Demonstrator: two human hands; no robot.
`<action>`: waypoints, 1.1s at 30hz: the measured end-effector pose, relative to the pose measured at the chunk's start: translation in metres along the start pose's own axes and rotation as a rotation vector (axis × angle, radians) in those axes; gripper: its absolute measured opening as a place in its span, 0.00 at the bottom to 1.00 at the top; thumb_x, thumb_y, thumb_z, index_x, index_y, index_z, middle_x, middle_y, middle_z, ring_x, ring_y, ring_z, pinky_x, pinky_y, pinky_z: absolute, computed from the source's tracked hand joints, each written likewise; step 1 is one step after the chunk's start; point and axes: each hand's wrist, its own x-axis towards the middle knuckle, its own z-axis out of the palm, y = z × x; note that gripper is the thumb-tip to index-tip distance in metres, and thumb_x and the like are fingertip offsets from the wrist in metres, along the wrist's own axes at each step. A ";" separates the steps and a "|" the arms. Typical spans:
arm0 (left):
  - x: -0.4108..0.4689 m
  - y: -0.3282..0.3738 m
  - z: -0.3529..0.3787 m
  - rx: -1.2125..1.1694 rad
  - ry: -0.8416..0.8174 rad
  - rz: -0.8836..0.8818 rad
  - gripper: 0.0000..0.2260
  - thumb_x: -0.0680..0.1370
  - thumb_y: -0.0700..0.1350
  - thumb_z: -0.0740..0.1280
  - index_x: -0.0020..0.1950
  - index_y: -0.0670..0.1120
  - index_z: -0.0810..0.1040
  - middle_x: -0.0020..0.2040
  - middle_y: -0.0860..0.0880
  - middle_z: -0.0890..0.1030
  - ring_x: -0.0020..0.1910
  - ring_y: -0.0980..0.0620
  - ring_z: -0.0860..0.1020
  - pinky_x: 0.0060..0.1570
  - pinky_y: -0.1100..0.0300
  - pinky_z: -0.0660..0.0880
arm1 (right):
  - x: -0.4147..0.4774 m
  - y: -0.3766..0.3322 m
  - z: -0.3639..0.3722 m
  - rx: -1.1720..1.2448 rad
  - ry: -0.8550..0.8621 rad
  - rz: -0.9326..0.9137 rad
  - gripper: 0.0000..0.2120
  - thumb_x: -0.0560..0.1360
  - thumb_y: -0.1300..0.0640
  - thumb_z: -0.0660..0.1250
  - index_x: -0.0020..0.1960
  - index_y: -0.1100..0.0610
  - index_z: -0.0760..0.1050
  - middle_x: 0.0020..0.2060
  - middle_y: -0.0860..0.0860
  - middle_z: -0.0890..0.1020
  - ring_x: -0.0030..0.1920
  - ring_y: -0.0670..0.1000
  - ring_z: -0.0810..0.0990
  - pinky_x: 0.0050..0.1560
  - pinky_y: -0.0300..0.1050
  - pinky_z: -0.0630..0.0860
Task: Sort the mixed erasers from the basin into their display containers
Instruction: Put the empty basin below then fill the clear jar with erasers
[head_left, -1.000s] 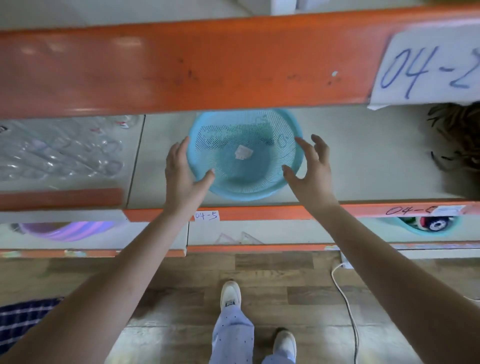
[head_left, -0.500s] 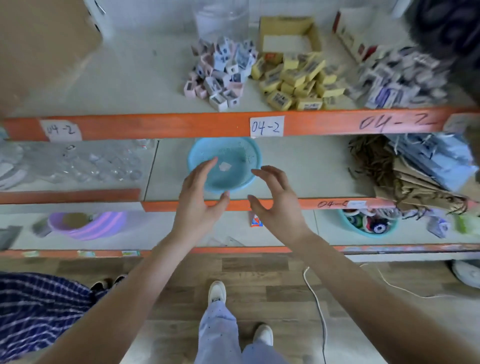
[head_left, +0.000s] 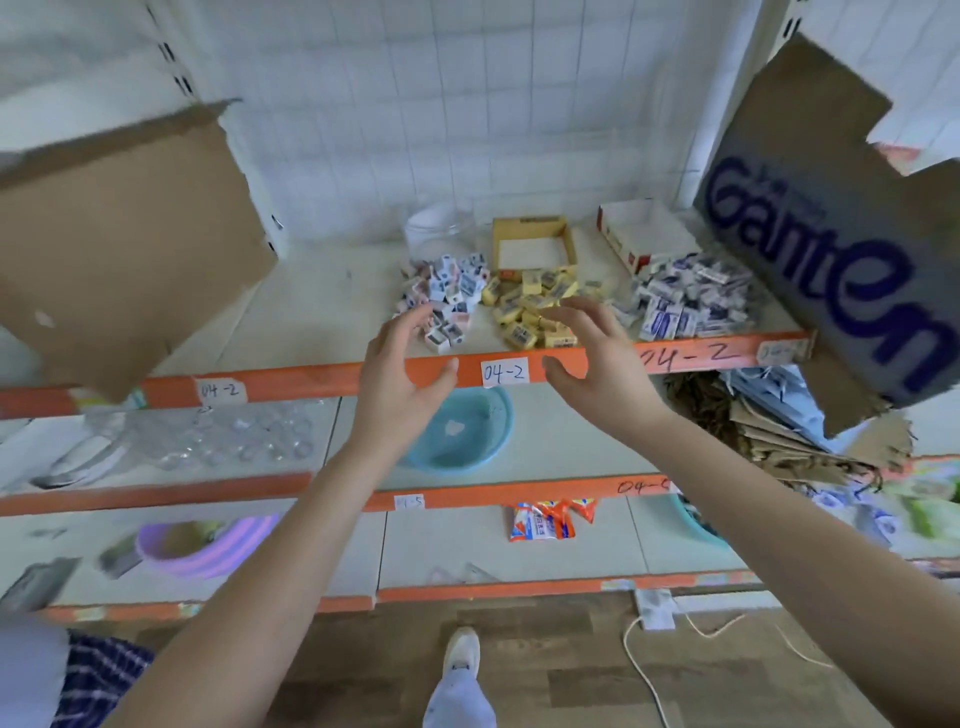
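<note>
Three heaps of erasers lie on the upper shelf: pink-white ones (head_left: 445, 291), yellow ones (head_left: 535, 306) and blue-white ones (head_left: 685, 299). Behind them stand a clear jar (head_left: 439, 228), a yellow box (head_left: 535, 244) and a white-red box (head_left: 641, 234). The blue mesh basin (head_left: 467, 431) sits on the shelf below, holding only a white scrap. My left hand (head_left: 402, 374) and my right hand (head_left: 595, 358) hover open in front of the upper shelf's orange edge, holding nothing, fingertips near the heaps.
Cardboard boxes jut in at the upper left (head_left: 119, 244) and upper right (head_left: 831, 228). Clear plastic items (head_left: 208, 431) lie left of the basin, brown paper bags (head_left: 779, 431) to its right. A purple basin (head_left: 202, 545) and snack packets (head_left: 545, 519) sit lower down.
Both hands let go of the blue basin on the lower shelf and rose to the upper shelf's edge. The view tilted up to show the eraser heaps.
</note>
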 end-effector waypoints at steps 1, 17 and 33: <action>0.009 -0.004 0.001 0.000 -0.002 -0.020 0.26 0.70 0.45 0.70 0.67 0.47 0.71 0.60 0.55 0.74 0.59 0.51 0.74 0.61 0.62 0.67 | 0.007 -0.001 -0.002 -0.028 -0.036 -0.011 0.22 0.73 0.63 0.68 0.66 0.58 0.71 0.64 0.56 0.70 0.63 0.52 0.69 0.57 0.24 0.56; 0.137 -0.101 0.023 0.053 -0.339 -0.092 0.38 0.70 0.54 0.71 0.75 0.45 0.61 0.77 0.43 0.54 0.76 0.45 0.52 0.74 0.50 0.53 | 0.149 -0.001 0.048 -0.247 -0.428 0.119 0.35 0.73 0.49 0.70 0.74 0.48 0.57 0.74 0.48 0.54 0.66 0.53 0.70 0.63 0.42 0.66; 0.146 -0.172 0.028 -0.206 -0.365 -0.005 0.25 0.69 0.54 0.66 0.66 0.52 0.70 0.68 0.62 0.65 0.71 0.56 0.64 0.71 0.55 0.62 | 0.187 0.021 0.130 -0.070 -0.377 0.143 0.40 0.68 0.48 0.75 0.74 0.53 0.60 0.71 0.51 0.63 0.69 0.51 0.65 0.70 0.44 0.64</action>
